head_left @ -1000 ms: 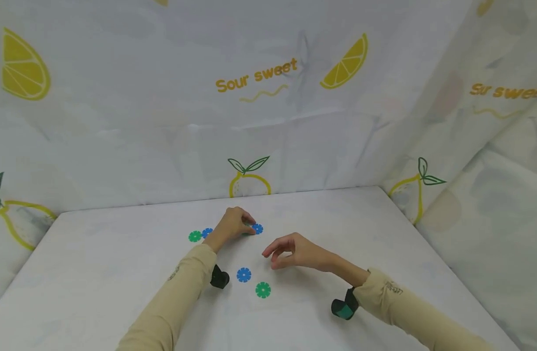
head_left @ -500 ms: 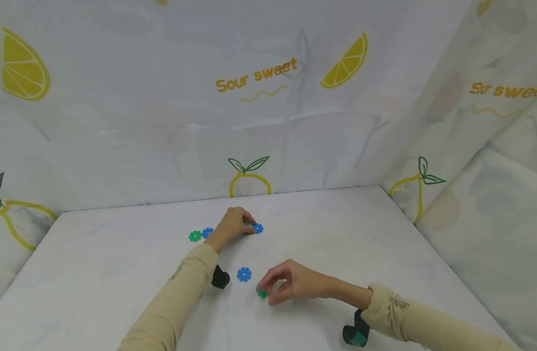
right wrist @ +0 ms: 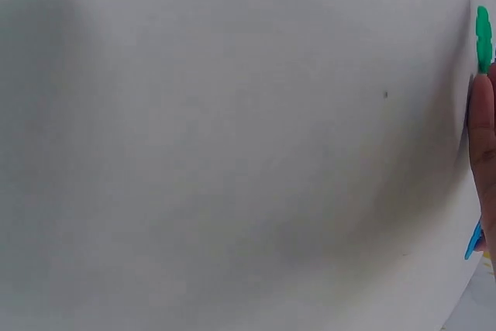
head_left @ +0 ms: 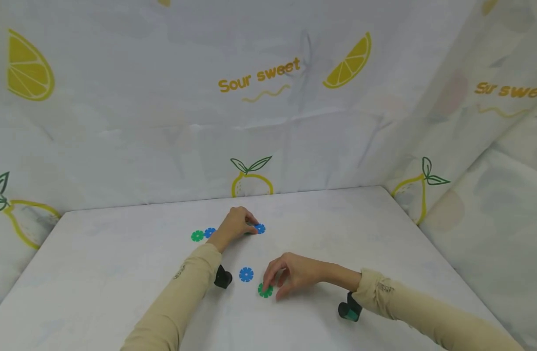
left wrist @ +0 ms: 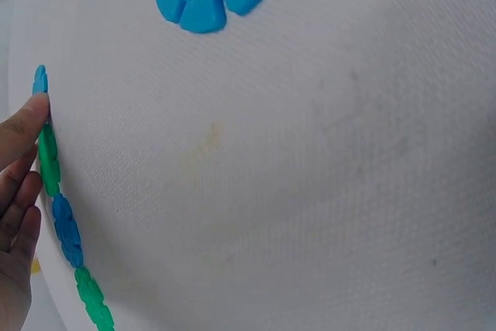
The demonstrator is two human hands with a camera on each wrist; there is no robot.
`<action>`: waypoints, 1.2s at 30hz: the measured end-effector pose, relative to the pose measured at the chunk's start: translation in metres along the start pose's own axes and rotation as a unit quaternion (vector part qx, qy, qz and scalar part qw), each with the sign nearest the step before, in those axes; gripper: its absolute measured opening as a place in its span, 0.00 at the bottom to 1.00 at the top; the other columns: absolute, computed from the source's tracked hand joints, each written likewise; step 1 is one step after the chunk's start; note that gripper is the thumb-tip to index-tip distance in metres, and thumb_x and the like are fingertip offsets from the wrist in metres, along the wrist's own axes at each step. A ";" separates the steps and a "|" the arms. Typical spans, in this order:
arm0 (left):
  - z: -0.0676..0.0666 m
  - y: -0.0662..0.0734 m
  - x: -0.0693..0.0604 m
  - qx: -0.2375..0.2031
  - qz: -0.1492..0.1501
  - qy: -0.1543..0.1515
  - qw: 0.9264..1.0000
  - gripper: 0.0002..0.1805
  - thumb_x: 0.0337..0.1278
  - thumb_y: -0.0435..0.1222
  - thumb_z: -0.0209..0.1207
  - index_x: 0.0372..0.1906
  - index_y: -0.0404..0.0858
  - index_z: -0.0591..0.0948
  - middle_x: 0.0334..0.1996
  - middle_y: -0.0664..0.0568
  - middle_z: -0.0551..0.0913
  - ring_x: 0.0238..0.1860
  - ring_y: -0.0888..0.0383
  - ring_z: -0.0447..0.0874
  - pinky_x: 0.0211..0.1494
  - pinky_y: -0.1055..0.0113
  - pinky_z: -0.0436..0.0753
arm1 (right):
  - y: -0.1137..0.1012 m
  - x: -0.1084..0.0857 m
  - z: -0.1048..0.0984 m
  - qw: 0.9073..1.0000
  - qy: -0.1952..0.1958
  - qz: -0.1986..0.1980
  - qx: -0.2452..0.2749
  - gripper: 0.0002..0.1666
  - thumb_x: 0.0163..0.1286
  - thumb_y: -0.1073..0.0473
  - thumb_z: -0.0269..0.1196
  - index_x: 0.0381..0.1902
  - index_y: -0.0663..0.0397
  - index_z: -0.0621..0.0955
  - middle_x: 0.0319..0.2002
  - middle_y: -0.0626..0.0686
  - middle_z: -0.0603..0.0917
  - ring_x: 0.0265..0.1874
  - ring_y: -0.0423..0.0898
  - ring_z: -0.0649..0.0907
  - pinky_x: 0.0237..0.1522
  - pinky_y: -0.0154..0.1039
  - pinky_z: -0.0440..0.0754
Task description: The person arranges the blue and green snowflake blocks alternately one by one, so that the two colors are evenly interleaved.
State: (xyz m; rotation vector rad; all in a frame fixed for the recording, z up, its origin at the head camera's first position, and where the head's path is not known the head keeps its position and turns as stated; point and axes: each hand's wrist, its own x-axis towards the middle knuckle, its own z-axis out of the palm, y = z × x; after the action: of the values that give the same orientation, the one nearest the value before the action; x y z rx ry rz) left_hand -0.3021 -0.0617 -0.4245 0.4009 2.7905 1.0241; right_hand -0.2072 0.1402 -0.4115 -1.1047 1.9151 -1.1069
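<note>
My left hand (head_left: 234, 226) pinches the end of a row of joined snowflake building discs at the back of the table. A blue disc (head_left: 261, 228) shows past its fingertips. In the left wrist view a green disc (left wrist: 48, 160), a blue disc (left wrist: 67, 230) and another green disc (left wrist: 93, 300) follow in line below the thumb. My right hand (head_left: 297, 270) is over a loose green snowflake disc (head_left: 265, 293), its fingertips at the disc and its thumb apart on the right. A loose blue snowflake disc (head_left: 246, 274) lies to the left of that green one.
White cloth covers the table (head_left: 360, 234). A lemon-printed white curtain (head_left: 163, 146) rises behind and to the right. Dark wrist-camera mounts hang under the left sleeve (head_left: 176, 292) and the right sleeve (head_left: 409, 297).
My right hand came down and toward me to the loose green disc, then shifted slightly back up, with its thumb now clear of the disc. The left hand stays on the row.
</note>
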 end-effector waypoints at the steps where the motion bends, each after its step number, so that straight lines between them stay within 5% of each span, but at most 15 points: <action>1: 0.000 0.000 0.000 0.002 -0.001 -0.001 1.000 0.09 0.44 0.32 0.72 0.35 0.37 0.88 0.34 0.52 0.85 0.37 0.57 0.77 0.47 0.62 0.78 | 0.001 0.001 -0.002 1.000 -0.002 0.000 -0.007 0.15 0.56 0.70 0.70 0.43 0.62 0.85 0.45 0.54 0.85 0.40 0.43 0.80 0.45 0.40 0.83; 9: -0.001 0.001 0.000 0.010 0.004 -0.001 1.000 0.09 0.44 0.33 0.72 0.35 0.37 0.88 0.33 0.52 0.85 0.36 0.58 0.77 0.46 0.62 0.78 | 0.004 0.011 -0.012 0.997 -0.016 -0.020 -0.073 0.16 0.54 0.69 0.71 0.43 0.60 0.85 0.41 0.51 0.85 0.38 0.47 0.80 0.39 0.36 0.83; 17: -0.003 0.003 -0.001 0.014 0.004 -0.001 1.000 0.09 0.44 0.33 0.72 0.35 0.38 0.88 0.32 0.52 0.86 0.36 0.58 0.77 0.45 0.62 0.78 | 0.005 0.020 -0.016 0.991 -0.032 -0.033 -0.125 0.18 0.54 0.66 0.72 0.45 0.59 0.85 0.39 0.50 0.84 0.34 0.39 0.78 0.32 0.29 0.81; 36: -0.003 0.001 -0.002 0.008 0.002 -0.001 1.000 0.10 0.44 0.33 0.72 0.35 0.37 0.88 0.34 0.51 0.86 0.38 0.56 0.79 0.48 0.61 0.79 | 0.006 0.023 -0.015 0.988 -0.034 -0.014 -0.147 0.16 0.55 0.62 0.73 0.43 0.56 0.87 0.40 0.48 0.81 0.31 0.34 0.75 0.31 0.28 0.79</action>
State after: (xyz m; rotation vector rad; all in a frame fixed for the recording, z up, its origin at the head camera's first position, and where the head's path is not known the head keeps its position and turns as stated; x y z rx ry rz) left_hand -0.3006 -0.0630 -0.4216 0.4107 2.7979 1.0025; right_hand -0.2314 0.1263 -0.4136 -1.3143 2.0584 -0.8055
